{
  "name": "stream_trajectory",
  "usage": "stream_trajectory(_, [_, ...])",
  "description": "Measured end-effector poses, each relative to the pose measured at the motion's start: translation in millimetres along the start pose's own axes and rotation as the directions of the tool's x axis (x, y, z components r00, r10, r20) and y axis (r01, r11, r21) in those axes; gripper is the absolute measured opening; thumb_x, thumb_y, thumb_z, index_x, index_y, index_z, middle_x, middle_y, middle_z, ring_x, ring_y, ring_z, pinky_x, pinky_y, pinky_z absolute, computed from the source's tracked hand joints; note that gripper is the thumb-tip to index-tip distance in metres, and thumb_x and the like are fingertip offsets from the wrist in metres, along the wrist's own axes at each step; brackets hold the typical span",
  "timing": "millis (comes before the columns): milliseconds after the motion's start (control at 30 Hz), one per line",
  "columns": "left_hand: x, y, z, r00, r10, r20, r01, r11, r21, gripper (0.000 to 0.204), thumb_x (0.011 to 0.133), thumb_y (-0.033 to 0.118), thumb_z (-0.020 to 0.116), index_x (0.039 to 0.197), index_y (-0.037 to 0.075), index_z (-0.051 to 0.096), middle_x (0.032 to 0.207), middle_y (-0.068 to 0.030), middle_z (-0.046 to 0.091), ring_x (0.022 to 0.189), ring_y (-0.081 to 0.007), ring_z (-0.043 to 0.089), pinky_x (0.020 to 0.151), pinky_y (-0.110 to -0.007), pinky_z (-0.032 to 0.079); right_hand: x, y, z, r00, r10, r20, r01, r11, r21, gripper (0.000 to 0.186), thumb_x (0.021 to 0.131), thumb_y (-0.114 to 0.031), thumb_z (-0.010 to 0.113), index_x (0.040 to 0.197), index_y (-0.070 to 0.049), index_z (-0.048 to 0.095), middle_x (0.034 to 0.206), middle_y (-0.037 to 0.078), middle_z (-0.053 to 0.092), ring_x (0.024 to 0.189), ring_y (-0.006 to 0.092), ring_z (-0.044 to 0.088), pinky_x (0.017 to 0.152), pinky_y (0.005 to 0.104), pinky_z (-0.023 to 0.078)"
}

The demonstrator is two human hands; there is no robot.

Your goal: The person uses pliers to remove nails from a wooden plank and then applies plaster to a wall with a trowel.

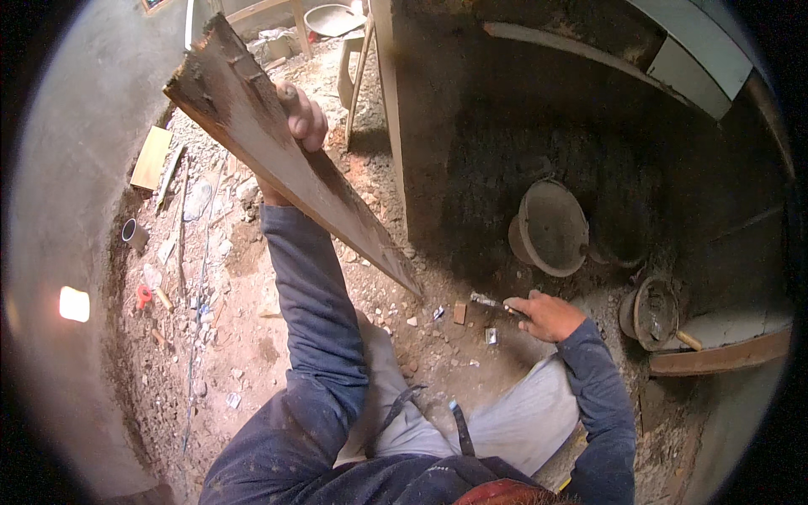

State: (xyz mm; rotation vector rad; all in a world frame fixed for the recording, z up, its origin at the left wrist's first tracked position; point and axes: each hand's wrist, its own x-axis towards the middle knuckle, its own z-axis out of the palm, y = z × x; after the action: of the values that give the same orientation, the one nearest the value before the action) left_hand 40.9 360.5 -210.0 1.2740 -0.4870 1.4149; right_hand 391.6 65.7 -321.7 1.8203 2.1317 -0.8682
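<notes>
My left hand (305, 122) grips a long, rough wooden plank (278, 168) with caked dirt on it, held tilted with one end raised and the other low near the rubble. My right hand (543, 317) is closed on the handle of a small metal tool (486, 300); its exact kind is hard to make out. A small wooden block (459, 312) lies on the dusty ground below the tool.
Worn tubs (551, 227) and a bucket (652, 313) sit right against dark walls. A curved-looking board (720, 358) lies below them. At left are a light board (151, 156), a pipe piece (135, 234) and scattered debris. A white basin (334, 18) stands at the back.
</notes>
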Motion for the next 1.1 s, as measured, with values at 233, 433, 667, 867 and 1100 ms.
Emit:
stream_trajectory(233, [-1.5, 0.7, -12.9, 0.990, -0.117, 0.075, 0.120, 0.992, -0.036, 0.039, 0.100, 0.038, 0.057, 0.112, 0.001, 0.060, 0.075, -0.0027, 0.053, 0.058, -0.0145, 0.046, 0.047, -0.026, 0.038, -3.3, -0.6, 0.7, 0.999, 0.051, 0.012, -0.052, 0.999, 0.018, 0.052, 0.090, -0.021, 0.065, 0.140, -0.020, 0.050, 0.114, 0.024, 0.058, 0.107, 0.0423, 0.062, 0.089, 0.0513, 0.052])
stream_trajectory(433, [5.2, 3.1, -4.1, 0.973, -0.177, 0.149, 0.183, 0.983, -0.030, 0.035, 0.103, 0.036, 0.049, 0.117, 0.004, 0.057, 0.081, -0.0024, 0.057, 0.064, -0.0164, 0.051, 0.054, -0.029, 0.042, -9.0, 1.3, -1.0, 0.997, 0.070, -0.021, -0.069, 0.997, 0.023, 0.053, 0.090, -0.021, 0.066, 0.141, -0.021, 0.051, 0.114, 0.022, 0.059, 0.107, 0.0408, 0.062, 0.092, 0.0498, 0.051])
stream_trajectory(667, [7.1, -5.9, -1.0, 0.975, -0.157, 0.155, 0.165, 0.986, -0.039, 0.040, 0.101, 0.040, 0.054, 0.114, 0.002, 0.059, 0.078, -0.0031, 0.054, 0.063, -0.0157, 0.048, 0.051, -0.026, 0.040, -14.3, 4.0, -2.1, 0.997, 0.077, 0.009, -0.077, 0.996, 0.051, 0.055, 0.090, -0.021, 0.067, 0.142, -0.021, 0.050, 0.113, 0.020, 0.058, 0.109, 0.0401, 0.059, 0.092, 0.0482, 0.049])
stream_trajectory(867, [6.2, -8.7, 4.9, 0.967, -0.192, 0.167, 0.202, 0.978, -0.045, 0.035, 0.104, 0.034, 0.046, 0.119, 0.005, 0.056, 0.081, -0.0024, 0.055, 0.065, -0.0166, 0.050, 0.057, -0.030, 0.041, -21.1, 9.6, 1.2, 0.998, 0.067, -0.016, -0.066, 0.996, 0.057, 0.051, 0.090, -0.022, 0.065, 0.139, -0.020, 0.051, 0.110, 0.020, 0.058, 0.107, 0.0403, 0.061, 0.091, 0.0506, 0.051])
stream_trajectory(1100, [8.0, -8.1, -20.2, 0.935, -0.216, 0.283, 0.241, 0.969, -0.059, 0.031, 0.105, 0.032, 0.044, 0.118, 0.006, 0.055, 0.080, -0.0029, 0.056, 0.065, -0.0172, 0.051, 0.055, -0.032, 0.042, -16.3, 13.4, -0.4, 0.999, 0.047, 0.010, -0.047, 0.998, 0.046, 0.054, 0.088, -0.022, 0.067, 0.139, -0.020, 0.051, 0.114, 0.024, 0.059, 0.106, 0.0427, 0.061, 0.090, 0.0507, 0.051])
